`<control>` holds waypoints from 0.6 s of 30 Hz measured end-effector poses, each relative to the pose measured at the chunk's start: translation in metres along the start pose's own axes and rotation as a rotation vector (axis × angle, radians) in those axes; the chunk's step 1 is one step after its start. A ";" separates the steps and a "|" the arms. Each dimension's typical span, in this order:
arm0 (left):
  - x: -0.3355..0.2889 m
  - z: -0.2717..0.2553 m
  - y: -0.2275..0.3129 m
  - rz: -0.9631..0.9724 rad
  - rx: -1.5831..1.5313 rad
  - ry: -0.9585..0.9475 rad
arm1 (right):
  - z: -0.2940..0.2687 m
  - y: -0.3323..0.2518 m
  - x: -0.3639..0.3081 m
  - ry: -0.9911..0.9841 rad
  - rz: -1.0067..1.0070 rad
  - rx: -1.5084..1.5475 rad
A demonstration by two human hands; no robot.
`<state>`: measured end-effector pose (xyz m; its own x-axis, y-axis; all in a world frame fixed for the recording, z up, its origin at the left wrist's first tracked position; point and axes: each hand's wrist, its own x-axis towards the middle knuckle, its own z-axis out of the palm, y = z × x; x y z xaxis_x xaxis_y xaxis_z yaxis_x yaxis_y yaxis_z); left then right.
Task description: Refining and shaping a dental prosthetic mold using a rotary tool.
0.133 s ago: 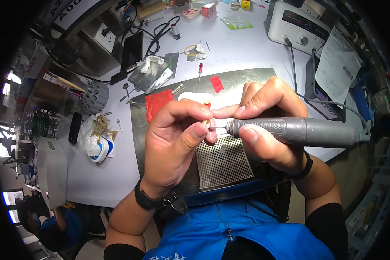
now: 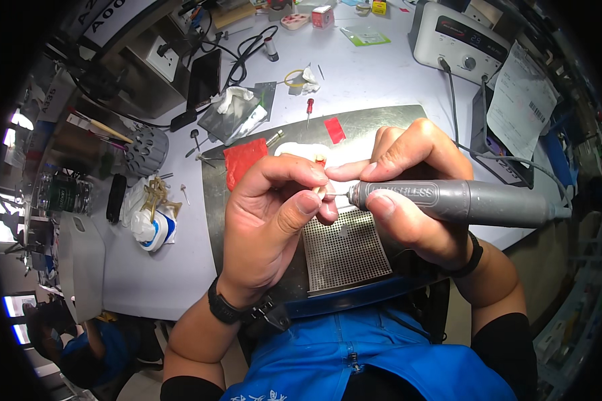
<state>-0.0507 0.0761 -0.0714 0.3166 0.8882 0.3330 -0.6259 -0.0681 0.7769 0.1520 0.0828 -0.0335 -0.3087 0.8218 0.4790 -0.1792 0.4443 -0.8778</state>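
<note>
My left hand pinches a small cream-coloured dental crown between thumb and fingers, which cover most of it. In my right hand lies a grey rotary handpiece, gripped like a pen. Its thin bur points left and reaches the crown; whether they touch I cannot tell. Behind the fingers a white dental model with a reddish part shows partly. Under both hands is a perforated metal plate set in a dark bench tray.
A red cloth-like piece and a red strip lie beyond my hands. The handpiece's control box stands far right, its cord running along that side. At left are a grey bur holder and a gold-coloured articulator.
The handpiece has rolled slightly in my right hand and shifted a touch left. My left hand keeps its pinch on the crown, almost unmoved.
</note>
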 end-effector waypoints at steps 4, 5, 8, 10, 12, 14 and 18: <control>-0.001 0.001 0.001 -0.011 0.018 0.023 | 0.000 -0.002 0.000 0.012 0.013 -0.029; -0.001 0.001 0.001 -0.017 0.013 0.017 | 0.000 -0.003 0.000 0.010 0.026 -0.028; -0.001 0.001 0.002 -0.029 0.015 0.011 | -0.001 -0.003 0.000 0.003 0.040 -0.037; -0.001 0.001 0.002 -0.037 0.022 0.013 | -0.001 -0.001 0.000 -0.001 0.041 -0.047; 0.000 0.001 0.001 -0.024 0.018 0.013 | -0.001 0.002 0.001 -0.026 -0.004 -0.003; 0.000 0.001 0.001 -0.021 0.017 0.008 | -0.002 0.003 0.000 -0.026 -0.023 -0.025; -0.001 0.001 0.002 -0.017 0.007 0.009 | -0.004 0.005 0.000 -0.051 -0.030 -0.039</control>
<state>-0.0514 0.0750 -0.0697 0.3208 0.8934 0.3145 -0.6153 -0.0559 0.7863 0.1547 0.0862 -0.0380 -0.3507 0.7890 0.5045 -0.1528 0.4833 -0.8620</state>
